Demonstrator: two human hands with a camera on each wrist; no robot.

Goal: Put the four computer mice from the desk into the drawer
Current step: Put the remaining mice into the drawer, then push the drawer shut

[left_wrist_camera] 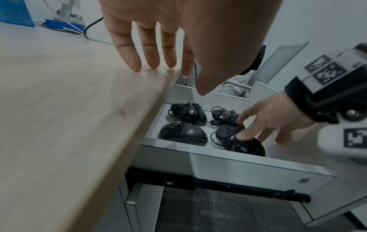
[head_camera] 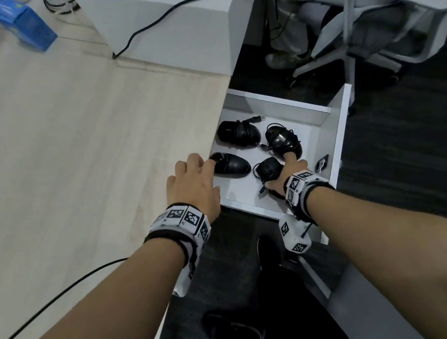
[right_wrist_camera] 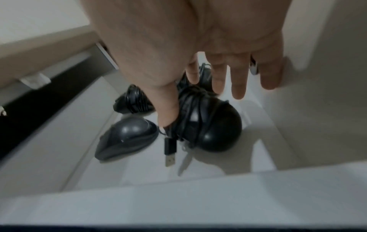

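Black mice, all four, lay in the white drawer.

The right hand pinched the near right mouse by its wrapped cord; the left hand was spread, fingertips on the desk edge. The loose plug (it stuck out) could catch on fingers and drag that mouse out again.

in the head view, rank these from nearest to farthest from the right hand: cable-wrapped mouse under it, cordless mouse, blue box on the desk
1. cable-wrapped mouse, touching the right hand, drawer's near right.
2. cordless mouse, drawer's near left.
3. blue box, far left on the desk.
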